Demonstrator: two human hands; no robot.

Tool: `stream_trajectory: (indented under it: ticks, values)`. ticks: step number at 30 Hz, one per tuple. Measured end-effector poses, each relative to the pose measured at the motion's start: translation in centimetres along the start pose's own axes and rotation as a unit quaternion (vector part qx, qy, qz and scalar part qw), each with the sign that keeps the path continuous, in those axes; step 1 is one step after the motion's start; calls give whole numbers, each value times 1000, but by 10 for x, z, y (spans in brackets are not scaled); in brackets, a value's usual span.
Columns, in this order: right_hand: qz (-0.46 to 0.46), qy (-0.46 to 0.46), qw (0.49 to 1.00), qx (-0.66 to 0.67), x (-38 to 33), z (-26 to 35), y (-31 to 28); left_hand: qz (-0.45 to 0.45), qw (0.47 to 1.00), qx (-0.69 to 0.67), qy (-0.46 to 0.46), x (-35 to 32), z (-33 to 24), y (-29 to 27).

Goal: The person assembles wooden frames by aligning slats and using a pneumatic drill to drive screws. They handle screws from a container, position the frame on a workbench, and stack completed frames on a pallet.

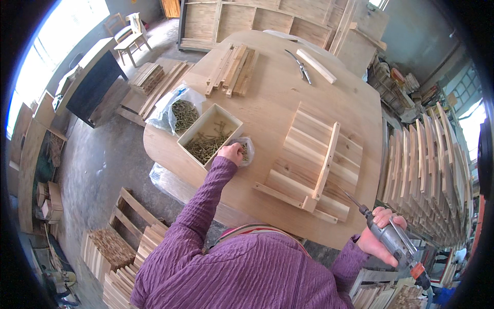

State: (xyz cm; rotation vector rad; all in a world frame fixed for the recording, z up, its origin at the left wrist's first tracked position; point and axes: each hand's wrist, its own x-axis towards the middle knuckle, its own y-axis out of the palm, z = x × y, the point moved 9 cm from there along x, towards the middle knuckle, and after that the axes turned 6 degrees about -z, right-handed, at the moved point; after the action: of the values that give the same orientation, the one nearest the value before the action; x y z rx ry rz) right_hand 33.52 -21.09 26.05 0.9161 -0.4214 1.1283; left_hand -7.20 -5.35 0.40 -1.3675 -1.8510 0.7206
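My left hand (231, 153) reaches into a small clear plastic container (248, 146) of screws, its fingers bent together; what is between the fingertips is hidden. Right beside it stands a pale wooden box (225, 114) holding loose screws (203, 146). In my right hand (382, 233) is a silver power screwdriver (389, 240) with an orange band, its long bit aimed at the wooden panel. That slatted panel (303, 149) lies on the table, with one batten (328, 159) across its slats and another batten (279, 195) along its near edge.
On the wooden table (262, 67), a clear bag of screws (184, 114) stands by the box. Several wood strips (232, 69), pliers (299, 66) and a loose batten (316, 66) lie farther back. Slatted panels (424, 159) stand stacked at right; wood piles (110, 247) are at lower left.
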Motion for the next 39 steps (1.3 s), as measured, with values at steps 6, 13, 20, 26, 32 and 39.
stream_trajectory:
  ticks: [6, 13, 20, 26, 32, 39]
  values:
    - [-2, 2, 1000, -1, -2, -5, -3, -4, 999, -7, -39, -3, -4, -10]
    - [-11, 6, 1000, 3, 1, -8, -1, -8, 974, -227, -16, -5, -52, -28]
    - [-1, 20, 998, 56, 5, -21, 8, 271, 861, -410, -129, -49, -143, 68]
    - [52, 34, 991, 116, 7, -26, 22, 339, 809, -466, -117, -69, -202, 115]
    - [45, 35, 995, 86, 2, -34, 16, 337, 810, -466, -116, -69, -224, 115]
    - [33, 50, 995, 73, -1, -52, 11, 318, 826, -452, -113, -66, -219, 119]
